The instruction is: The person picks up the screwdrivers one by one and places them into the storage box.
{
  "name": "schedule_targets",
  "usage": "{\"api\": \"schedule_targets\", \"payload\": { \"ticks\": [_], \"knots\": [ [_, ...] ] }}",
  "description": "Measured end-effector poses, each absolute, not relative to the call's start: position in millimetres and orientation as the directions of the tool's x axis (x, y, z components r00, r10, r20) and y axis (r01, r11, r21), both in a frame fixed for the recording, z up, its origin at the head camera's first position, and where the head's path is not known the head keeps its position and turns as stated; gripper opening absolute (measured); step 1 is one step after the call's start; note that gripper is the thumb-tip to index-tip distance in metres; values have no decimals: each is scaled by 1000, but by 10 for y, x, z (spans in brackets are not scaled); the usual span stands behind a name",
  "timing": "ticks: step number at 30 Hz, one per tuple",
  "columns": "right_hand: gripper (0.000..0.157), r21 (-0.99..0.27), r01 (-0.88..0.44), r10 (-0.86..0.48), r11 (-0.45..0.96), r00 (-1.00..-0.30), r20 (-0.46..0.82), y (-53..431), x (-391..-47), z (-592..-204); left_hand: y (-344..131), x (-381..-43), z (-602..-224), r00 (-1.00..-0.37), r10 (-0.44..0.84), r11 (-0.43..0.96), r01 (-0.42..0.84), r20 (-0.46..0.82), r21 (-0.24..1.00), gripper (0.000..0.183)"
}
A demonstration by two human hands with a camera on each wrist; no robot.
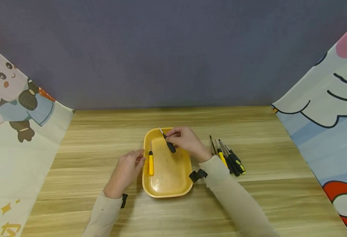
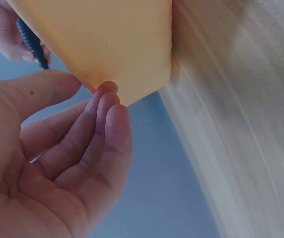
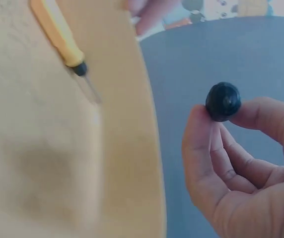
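Note:
A yellow tray (image 1: 167,192) lies on the table with a yellow-handled screwdriver (image 1: 151,164) along its left inner side. Above the tray's far part, my right hand (image 1: 185,140) pinches a black-handled screwdriver (image 1: 171,146) between thumb and fingers, its metal tip pointing away. The right wrist view shows the round butt of that black handle (image 3: 223,101) end-on. At the tray's left rim is my left hand (image 1: 127,171), with curled fingers against the outer wall (image 2: 132,44) and the thumb (image 2: 65,84) at the rim.
Right of the tray, several screwdrivers (image 1: 235,163) with black and yellow handles lie in a bunch, partly behind my right sleeve (image 1: 229,191). A grey wall (image 1: 173,65) rises behind the wooden table (image 1: 102,131), and cartoon-printed cloth (image 1: 22,108) flanks both sides.

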State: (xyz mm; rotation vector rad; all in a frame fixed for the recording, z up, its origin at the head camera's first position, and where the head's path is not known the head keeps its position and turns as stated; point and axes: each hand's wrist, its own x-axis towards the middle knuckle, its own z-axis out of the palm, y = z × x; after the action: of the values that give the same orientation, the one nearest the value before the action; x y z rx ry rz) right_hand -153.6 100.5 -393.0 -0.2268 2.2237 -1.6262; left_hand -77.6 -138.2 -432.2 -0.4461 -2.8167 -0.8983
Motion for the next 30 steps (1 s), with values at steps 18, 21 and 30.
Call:
{"api": "schedule_targets", "payload": {
  "ticks": [18, 21, 30],
  "knots": [
    [15, -797, 1, -387, 604, -874, -294, 518, -1587, -4302, -1384, -793, -4320, -944, 249, 778, 329, 218, 535, 31],
    [14, -774, -4, -378, 633, -874, -305, 488, -1596, -4337, -1380, -795, -4321, -944, 247, 778, 328, 220, 536, 30],
    [12, -811, 43, -387, 584, -863, -325, 520, -1588, -4359, -1381, -793, -4314, -946, 243, 776, 323, 216, 542, 31]
  ]
}}
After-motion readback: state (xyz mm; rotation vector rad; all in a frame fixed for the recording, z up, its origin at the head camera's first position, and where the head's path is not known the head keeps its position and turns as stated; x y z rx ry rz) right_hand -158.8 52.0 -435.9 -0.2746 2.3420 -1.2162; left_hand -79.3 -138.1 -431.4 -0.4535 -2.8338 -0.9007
